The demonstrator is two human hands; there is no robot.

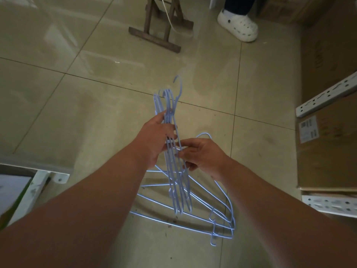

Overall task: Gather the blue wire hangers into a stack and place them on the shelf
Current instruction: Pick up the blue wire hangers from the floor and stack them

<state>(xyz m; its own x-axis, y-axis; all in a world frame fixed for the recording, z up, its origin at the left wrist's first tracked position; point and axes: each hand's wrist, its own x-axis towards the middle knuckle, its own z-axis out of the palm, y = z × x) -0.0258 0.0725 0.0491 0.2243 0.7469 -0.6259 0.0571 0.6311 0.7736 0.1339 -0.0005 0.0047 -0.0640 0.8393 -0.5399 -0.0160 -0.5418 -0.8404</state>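
Our left hand (154,140) grips a bundle of blue wire hangers (174,151) held upright, while our right hand (201,155) pinches one wire against it. More hangers (212,215) lie on the tiled floor (77,113); we should align the hooks before adding them.

Storeroom or stockroom, probably, though the view is dim.

Large flat cardboard cartons (328,151) with a printed label (308,129) lean beside white slotted metal shelving rails (326,97) on a glossy tiled floor (77,93), near a wooden folding stand (160,33).
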